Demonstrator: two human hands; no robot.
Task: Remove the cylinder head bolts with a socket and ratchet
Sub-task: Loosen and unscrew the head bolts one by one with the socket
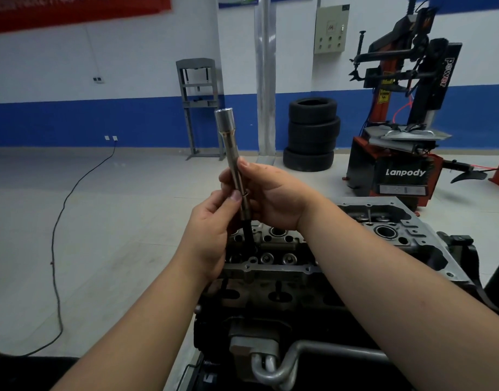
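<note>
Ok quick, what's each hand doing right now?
Left hand: pinches the long silver metal socket extension.
Right hand: grips the same extension.

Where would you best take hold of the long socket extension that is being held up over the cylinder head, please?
Probably on the bare shank of the long socket extension, just below its wider top end and above the right hand, coming from the side. It stands nearly upright and slim, so fingers can wrap round it there; lower down, the left hand and the right already cover it.

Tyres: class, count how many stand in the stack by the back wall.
3 tyres are visible, stacked on the floor right of the pillar: bottom, middle, top. Nothing hides the stack.
</note>
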